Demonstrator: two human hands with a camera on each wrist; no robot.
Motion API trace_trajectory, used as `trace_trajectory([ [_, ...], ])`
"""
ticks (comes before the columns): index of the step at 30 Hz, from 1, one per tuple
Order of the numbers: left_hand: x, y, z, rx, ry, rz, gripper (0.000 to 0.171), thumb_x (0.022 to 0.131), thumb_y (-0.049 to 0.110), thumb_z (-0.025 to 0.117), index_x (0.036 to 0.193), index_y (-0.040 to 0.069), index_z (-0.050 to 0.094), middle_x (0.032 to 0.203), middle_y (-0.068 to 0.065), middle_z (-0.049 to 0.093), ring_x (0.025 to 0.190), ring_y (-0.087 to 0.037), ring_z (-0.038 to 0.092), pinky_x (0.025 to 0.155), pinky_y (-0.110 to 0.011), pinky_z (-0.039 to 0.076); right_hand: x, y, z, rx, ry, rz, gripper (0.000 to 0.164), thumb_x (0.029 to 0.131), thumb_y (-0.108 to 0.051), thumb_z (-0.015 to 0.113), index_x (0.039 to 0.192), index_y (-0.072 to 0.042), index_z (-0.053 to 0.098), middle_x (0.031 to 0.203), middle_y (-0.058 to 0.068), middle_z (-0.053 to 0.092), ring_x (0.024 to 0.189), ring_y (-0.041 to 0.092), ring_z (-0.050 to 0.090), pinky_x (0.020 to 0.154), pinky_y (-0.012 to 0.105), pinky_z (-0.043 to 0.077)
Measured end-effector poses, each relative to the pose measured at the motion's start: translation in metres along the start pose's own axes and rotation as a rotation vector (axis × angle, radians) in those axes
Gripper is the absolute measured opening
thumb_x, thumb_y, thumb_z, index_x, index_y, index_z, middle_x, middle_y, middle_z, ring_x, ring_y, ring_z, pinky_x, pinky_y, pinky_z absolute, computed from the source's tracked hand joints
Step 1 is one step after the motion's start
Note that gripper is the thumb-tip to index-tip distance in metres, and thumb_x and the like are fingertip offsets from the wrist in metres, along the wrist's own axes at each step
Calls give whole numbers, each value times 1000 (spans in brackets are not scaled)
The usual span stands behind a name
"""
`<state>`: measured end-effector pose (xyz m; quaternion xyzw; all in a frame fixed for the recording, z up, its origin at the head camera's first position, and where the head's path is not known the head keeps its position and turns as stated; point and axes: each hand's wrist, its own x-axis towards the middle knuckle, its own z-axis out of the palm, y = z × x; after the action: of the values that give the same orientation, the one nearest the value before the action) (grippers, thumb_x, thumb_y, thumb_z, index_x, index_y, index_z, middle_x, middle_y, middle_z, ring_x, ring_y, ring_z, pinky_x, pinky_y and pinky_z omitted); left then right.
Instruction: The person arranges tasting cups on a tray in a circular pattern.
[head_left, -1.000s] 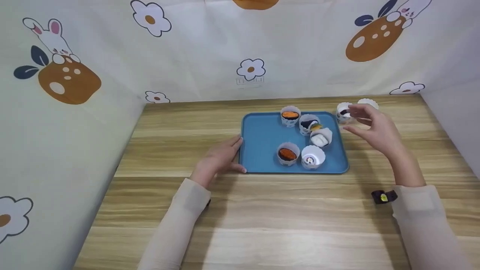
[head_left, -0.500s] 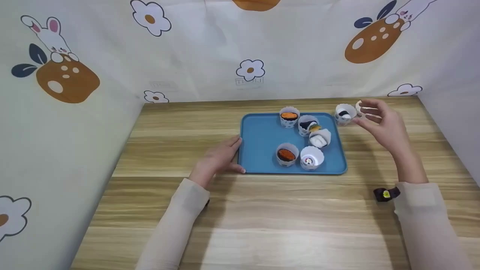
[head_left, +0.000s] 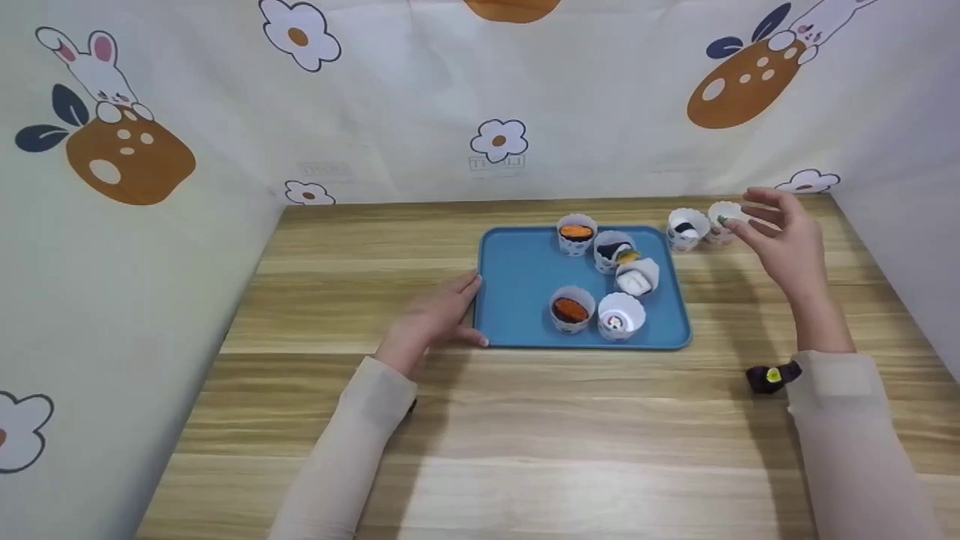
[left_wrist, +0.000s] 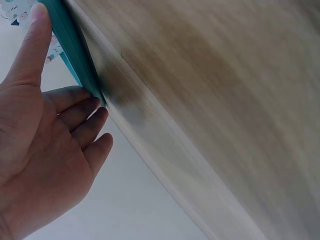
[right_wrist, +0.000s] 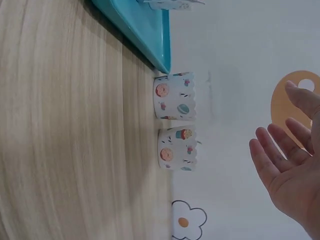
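My left hand [head_left: 433,319] rests against the left edge of a blue tray [head_left: 514,274]. In the left wrist view its thumb lies along the rim and its fingertips touch the tray's side. My right hand [head_left: 789,244] is held in the air with fingers spread and nothing in them. Closest to it is a paper baking cup [head_left: 721,235] with a bit of green at its top. Beside that stands another paper cup [head_left: 684,240] with a black-and-white piece inside. Both cups [right_wrist: 177,148] appear upright and apart from my hand in the right wrist view.
Several paper cups stand on the tray. One [head_left: 576,244] holds an orange-topped sushi piece, another [head_left: 571,322] a red-orange one. A cup [head_left: 636,279] with a white piece is at the right, near a white cup [head_left: 621,324]. A patterned cloth [head_left: 405,112] hangs behind the wooden table [head_left: 525,435].
My right hand has moved right and slightly up, away from the cup beside the tray and past the far right one, which is now in view. The left hand stays on the tray.
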<state>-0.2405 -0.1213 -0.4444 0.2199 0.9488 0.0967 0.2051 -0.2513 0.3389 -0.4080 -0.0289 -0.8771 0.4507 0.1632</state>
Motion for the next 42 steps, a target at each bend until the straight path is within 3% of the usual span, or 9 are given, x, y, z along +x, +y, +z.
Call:
trace_trajectory([
  [8,0,-1,1,-8,5,-3,108,83,52,75,161,9,14,170,-7,9,156,-26,14,127,-42,18,11,10,0,64,63,39,55,92,-25,71,140,-6,51,130,-1,58,118,8,59,100,15,50],
  [11,0,-1,1,-15,4,1,108,83,52,75,161,9,14,170,-8,9,156,-27,14,127,-43,18,14,13,0,76,77,53,56,92,-27,72,140,-7,51,128,-8,58,118,8,58,103,18,49],
  [17,-1,-1,0,-1,9,13,107,84,52,74,160,8,14,170,-7,9,156,-25,14,127,-41,19,22,21,1,116,93,81,55,92,-28,72,140,-12,51,125,-15,54,124,13,56,112,34,46],
  [27,-1,-1,1,-17,6,11,107,84,51,74,161,9,13,170,-7,8,157,-26,12,127,-41,17,31,40,7,174,88,152,63,93,-25,70,146,-6,43,144,3,49,138,25,47,118,38,39],
  [34,-1,-2,2,-8,12,17,106,85,51,74,160,8,14,170,-8,9,157,-26,12,128,-41,17,35,46,10,218,49,189,66,94,-27,69,150,-10,38,151,2,44,146,26,39,123,41,30],
  [42,-2,-1,1,4,7,9,107,84,52,74,161,8,13,170,-8,9,157,-25,12,127,-41,18,34,53,12,226,-67,228,83,95,-24,68,158,-4,18,164,19,22,153,33,22,127,44,18],
])
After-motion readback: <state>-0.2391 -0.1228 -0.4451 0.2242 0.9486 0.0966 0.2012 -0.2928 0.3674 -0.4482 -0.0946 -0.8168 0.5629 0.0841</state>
